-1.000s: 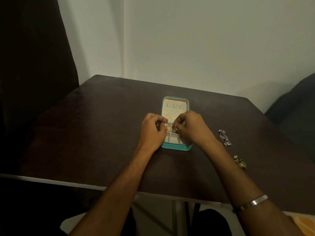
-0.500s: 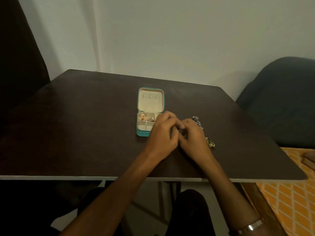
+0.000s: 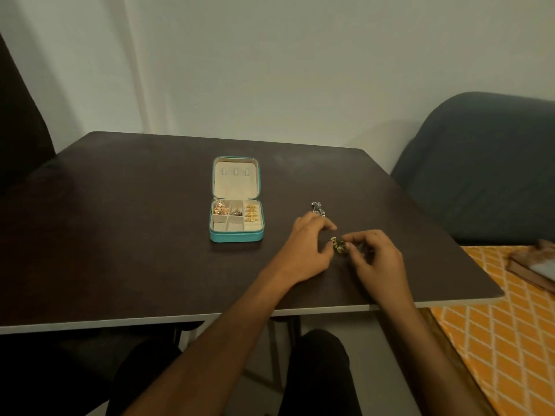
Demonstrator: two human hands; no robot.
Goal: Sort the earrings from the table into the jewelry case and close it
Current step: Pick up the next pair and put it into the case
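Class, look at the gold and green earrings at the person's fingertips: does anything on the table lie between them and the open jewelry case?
Nothing visible does. Bare table separates the gold and green earrings from the open jewelry case. The silver earrings lie farther back, off that path.

Dark table (image 3: 120,235) stands against a pale wall (image 3: 300,70). Grey-blue chair (image 3: 480,163) at its right. Orange patterned cloth (image 3: 495,340) lower right, bearing a brown tray (image 3: 531,268).

Silver earring (image 3: 317,208) partly behind left hand (image 3: 303,250)
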